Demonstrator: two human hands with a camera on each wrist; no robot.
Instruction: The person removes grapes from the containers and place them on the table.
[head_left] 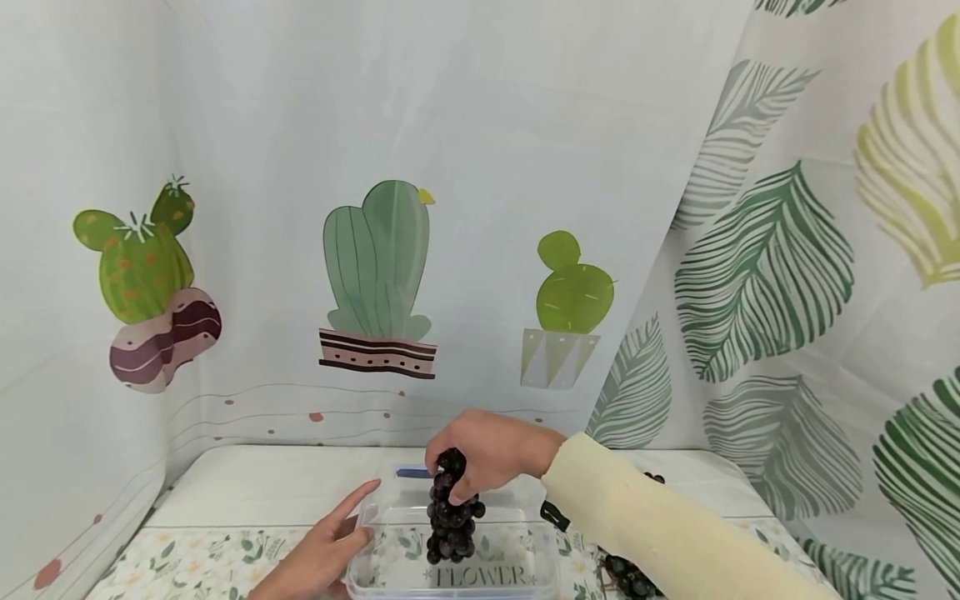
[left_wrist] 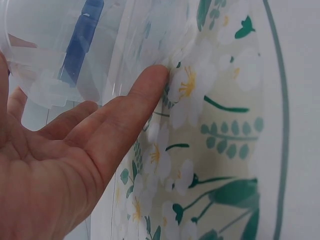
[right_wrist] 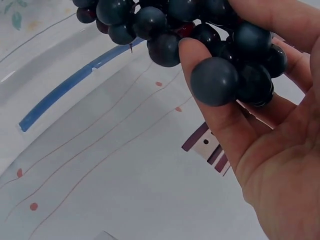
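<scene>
My right hand grips a bunch of dark grapes by its upper part. The bunch hangs over a clear plastic container with blue latches. In the right wrist view, the thumb and fingers curl round the round, nearly black grapes. At the container's left side is my left hand, its fingers extended against the wall. Seen from the left wrist, the left hand has fairly straight fingers near the clear wall and a blue latch.
Partly behind the right sleeve, more dark grapes lie on the floral-covered table. A small black object is right of the container. Printed curtains stand behind and to the right.
</scene>
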